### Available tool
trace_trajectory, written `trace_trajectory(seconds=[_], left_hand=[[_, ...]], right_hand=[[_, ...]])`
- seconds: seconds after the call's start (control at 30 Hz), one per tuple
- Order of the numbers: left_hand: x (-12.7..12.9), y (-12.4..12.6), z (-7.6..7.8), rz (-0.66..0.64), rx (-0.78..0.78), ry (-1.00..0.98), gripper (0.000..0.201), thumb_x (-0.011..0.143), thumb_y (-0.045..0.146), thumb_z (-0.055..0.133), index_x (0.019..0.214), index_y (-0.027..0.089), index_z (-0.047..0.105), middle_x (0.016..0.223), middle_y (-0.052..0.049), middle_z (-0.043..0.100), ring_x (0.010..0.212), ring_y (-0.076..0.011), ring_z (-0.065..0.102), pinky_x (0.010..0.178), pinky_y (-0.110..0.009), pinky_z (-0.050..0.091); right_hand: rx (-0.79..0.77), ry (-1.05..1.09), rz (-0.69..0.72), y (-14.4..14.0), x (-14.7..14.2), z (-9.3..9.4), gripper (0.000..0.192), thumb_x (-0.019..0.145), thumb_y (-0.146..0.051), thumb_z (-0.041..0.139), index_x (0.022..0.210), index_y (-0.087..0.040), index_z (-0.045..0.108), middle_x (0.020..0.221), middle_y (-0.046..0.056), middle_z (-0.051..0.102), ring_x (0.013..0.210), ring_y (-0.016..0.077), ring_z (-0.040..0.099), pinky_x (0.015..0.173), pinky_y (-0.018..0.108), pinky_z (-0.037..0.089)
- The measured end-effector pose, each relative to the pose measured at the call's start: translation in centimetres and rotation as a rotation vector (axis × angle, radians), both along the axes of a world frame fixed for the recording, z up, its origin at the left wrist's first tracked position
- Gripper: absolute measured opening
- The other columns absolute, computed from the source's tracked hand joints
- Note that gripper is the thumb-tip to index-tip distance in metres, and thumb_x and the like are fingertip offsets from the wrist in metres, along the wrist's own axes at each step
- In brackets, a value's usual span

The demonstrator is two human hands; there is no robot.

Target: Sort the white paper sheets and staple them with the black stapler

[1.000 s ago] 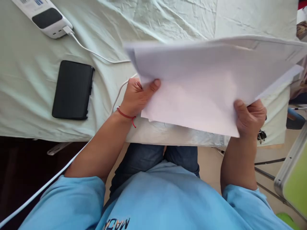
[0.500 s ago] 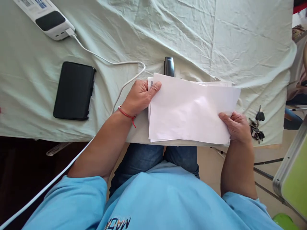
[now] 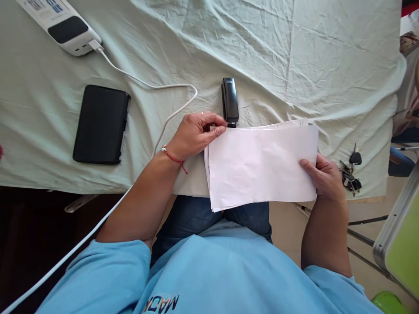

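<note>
Between my hands is a loose stack of white paper sheets [image 3: 262, 165], its edges slightly uneven and its lower left corner hanging past the table's front edge. My left hand [image 3: 199, 133] is closed at the upper left corner, thumb along the top edge and fingers curled behind it. My right hand [image 3: 324, 176] pinches the stack's right side, thumb on top and the other fingers partly hidden beneath. Just beyond the top edge lies a black stapler [image 3: 230, 100], its near end close to my left fingertips.
A black tablet-like case [image 3: 101, 124] lies at the left. Behind it a white power bank [image 3: 70, 32] has a white cable [image 3: 147, 82] running past my left arm. A bunch of keys [image 3: 351, 176] sits right of my right hand, on the pale green tablecloth [image 3: 327, 56].
The stack's upper edge has come down toward me, uncovering more of the stapler. My left hand has shifted slightly right along the top corner; my right hand has barely moved.
</note>
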State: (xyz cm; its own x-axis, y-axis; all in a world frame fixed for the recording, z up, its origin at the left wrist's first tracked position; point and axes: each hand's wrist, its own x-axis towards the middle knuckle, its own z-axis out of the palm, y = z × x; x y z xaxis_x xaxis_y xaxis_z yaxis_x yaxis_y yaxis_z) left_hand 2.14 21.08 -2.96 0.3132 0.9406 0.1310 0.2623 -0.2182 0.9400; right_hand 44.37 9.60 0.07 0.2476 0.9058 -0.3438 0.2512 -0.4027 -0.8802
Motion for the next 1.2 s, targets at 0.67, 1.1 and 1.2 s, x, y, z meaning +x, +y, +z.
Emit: trace_trajectory(seconds=[0.67, 1.1, 1.2], left_hand=[[-0.7, 0.3, 1.1, -0.131, 0.049, 0.131, 0.009, 0.091, 0.030, 0.075, 0.084, 0.025, 0.077, 0.089, -0.002, 0.075, 0.078, -0.0192, 0.067, 0.080, -0.036, 0.058], [-0.7, 0.3, 0.3, -0.138, 0.040, 0.165, 0.019, 0.095, 0.031, 0.079, 0.107, 0.019, 0.087, 0.088, -0.003, 0.080, 0.076, -0.0190, 0.070, 0.081, -0.035, 0.058], [-0.7, 0.4, 0.4, -0.160, 0.056, 0.233, 0.018, 0.096, 0.029, 0.077, 0.104, 0.019, 0.089, 0.091, -0.004, 0.082, 0.081, -0.0200, 0.073, 0.084, -0.035, 0.060]], right_hand=[[0.221, -0.403, -0.089, 1.9, -0.4, -1.0, 0.032, 0.081, -0.050, 0.098, 0.094, -0.027, 0.081, 0.084, -0.002, 0.078, 0.065, 0.0144, 0.061, 0.057, 0.029, 0.046], [0.233, -0.572, 0.088, 6.3, 0.3, 0.2, 0.015, 0.085, -0.038, 0.092, 0.090, -0.027, 0.083, 0.095, 0.004, 0.080, 0.084, 0.0225, 0.072, 0.081, 0.042, 0.066], [0.164, -0.657, 0.141, 6.7, -0.3, 0.3, 0.010, 0.085, -0.035, 0.086, 0.089, -0.027, 0.081, 0.096, 0.005, 0.080, 0.085, 0.0245, 0.074, 0.087, 0.047, 0.068]])
